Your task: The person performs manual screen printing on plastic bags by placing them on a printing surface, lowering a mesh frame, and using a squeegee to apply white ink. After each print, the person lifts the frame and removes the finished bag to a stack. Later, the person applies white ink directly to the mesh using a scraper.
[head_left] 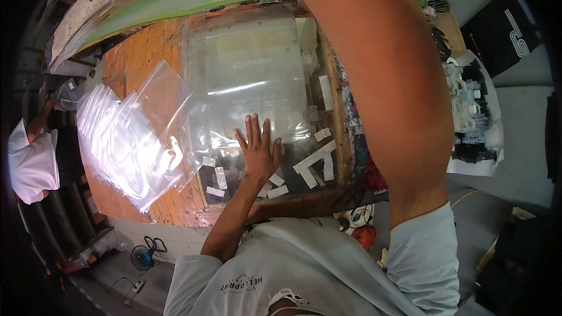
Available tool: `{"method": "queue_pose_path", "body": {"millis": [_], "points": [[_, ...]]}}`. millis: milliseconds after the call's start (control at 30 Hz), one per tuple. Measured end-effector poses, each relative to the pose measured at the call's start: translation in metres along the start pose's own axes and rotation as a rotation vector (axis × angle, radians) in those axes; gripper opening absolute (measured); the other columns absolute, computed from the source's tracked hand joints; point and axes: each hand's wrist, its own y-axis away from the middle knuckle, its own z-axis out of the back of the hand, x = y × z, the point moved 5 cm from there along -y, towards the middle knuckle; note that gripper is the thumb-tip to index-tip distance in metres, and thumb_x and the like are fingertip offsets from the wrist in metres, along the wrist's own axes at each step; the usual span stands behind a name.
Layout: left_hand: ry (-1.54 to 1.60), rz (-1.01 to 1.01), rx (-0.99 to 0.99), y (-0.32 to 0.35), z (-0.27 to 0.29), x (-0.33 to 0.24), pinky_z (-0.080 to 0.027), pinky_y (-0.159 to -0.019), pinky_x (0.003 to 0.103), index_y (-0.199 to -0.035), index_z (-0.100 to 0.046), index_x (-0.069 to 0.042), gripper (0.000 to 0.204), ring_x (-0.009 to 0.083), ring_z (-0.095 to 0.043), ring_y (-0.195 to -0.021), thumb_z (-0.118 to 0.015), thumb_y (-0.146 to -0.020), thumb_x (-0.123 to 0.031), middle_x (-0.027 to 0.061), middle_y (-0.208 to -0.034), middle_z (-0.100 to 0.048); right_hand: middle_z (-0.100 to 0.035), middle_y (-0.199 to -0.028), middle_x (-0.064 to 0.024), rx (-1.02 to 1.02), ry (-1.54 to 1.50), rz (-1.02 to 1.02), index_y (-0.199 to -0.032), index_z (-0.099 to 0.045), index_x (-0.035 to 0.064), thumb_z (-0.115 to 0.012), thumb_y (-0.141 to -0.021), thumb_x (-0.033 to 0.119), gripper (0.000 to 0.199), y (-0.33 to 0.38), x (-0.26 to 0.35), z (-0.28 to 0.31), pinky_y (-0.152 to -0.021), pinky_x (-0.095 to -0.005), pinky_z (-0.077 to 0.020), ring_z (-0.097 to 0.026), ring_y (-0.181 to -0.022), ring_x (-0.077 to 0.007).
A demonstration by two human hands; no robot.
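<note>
My left hand lies flat with its fingers spread on the near edge of a clear plastic bag. The bag rests over a dark see-through panel set in the wooden table, and a pale rectangle shows through it. Small strips of whitish tape are stuck around the bag's near and right sides. To the left of that hand lies a fanned pile of clear plastic bags. My right arm stretches up across the view, and its hand is beyond the upper edge, out of sight.
A screen frame with green mesh is raised along the table's far side. Scissors lie at the far right, near an ink-stained sheet with white plastic parts. Another person is at the left. A small fan stands below the table.
</note>
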Motion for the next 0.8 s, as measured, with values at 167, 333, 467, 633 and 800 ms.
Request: {"method": "queue_pose_path", "body": {"millis": [167, 333, 467, 633, 800], "points": [[0.012, -0.016, -0.035, 0.008, -0.002, -0.002, -0.001, -0.120, 0.070, -0.149, -0.045, 0.001, 0.058, 0.0425, -0.010, -0.157, -0.055, -0.102, -0.030, 0.0274, -0.165, -0.022, -0.071, -0.088, -0.0196, -0.020, 0.030, 0.050, -0.098, -0.073, -0.0039, -0.045, -0.107, 0.042, 0.054, 0.000, -0.004, -0.010, -0.082, -0.0485, -0.0574, -0.070, -0.082, -0.0306], [0.013, -0.020, -0.028, 0.009, -0.001, -0.004, -0.001, -0.120, 0.070, -0.150, -0.045, 0.001, 0.057, 0.0417, -0.010, -0.157, -0.053, -0.102, -0.029, 0.0262, -0.165, -0.023, -0.071, -0.091, -0.0202, -0.036, 0.122, 0.159, -0.101, -0.073, -0.0046, -0.045, -0.107, 0.041, 0.054, -0.008, -0.017, -0.029, -0.083, -0.0496, -0.0577, -0.071, -0.084, -0.0311], [0.026, -0.005, -0.061, 0.014, 0.003, -0.001, -0.001, -0.121, 0.069, -0.150, -0.044, 0.000, 0.059, 0.0415, -0.012, -0.157, -0.054, -0.102, -0.031, 0.0260, -0.165, -0.023, -0.072, -0.096, -0.0214, -0.009, 0.062, 0.039, -0.104, -0.074, -0.0052, -0.045, -0.106, 0.041, 0.054, -0.013, -0.021, -0.033, -0.084, -0.0497, -0.0577, -0.071, -0.087, -0.0324], [0.026, 0.306, -0.300, 0.061, 0.053, 0.077, -0.003, -0.121, 0.069, -0.152, -0.038, 0.000, 0.064, 0.0412, -0.034, -0.145, -0.056, -0.100, -0.033, 0.0231, -0.152, -0.042, -0.073, -0.105, -0.0264, 0.081, -0.157, -0.112, -0.106, -0.074, -0.0061, -0.045, -0.105, 0.042, 0.056, 0.005, -0.013, -0.023, -0.090, -0.0501, -0.0556, -0.072, -0.097, -0.0389], [-0.306, 0.599, -0.262, 0.139, 0.106, 0.215, -0.005, -0.118, 0.074, -0.137, -0.058, -0.007, 0.044, 0.0385, -0.042, -0.141, -0.042, -0.106, -0.033, 0.0132, -0.148, -0.052, -0.074, -0.096, -0.0273, -0.082, 0.014, 0.008, -0.108, -0.072, -0.0062, -0.046, -0.104, 0.043, 0.056, 0.001, -0.009, -0.019, -0.095, -0.0553, -0.0526, -0.072, -0.094, -0.0407]]}}
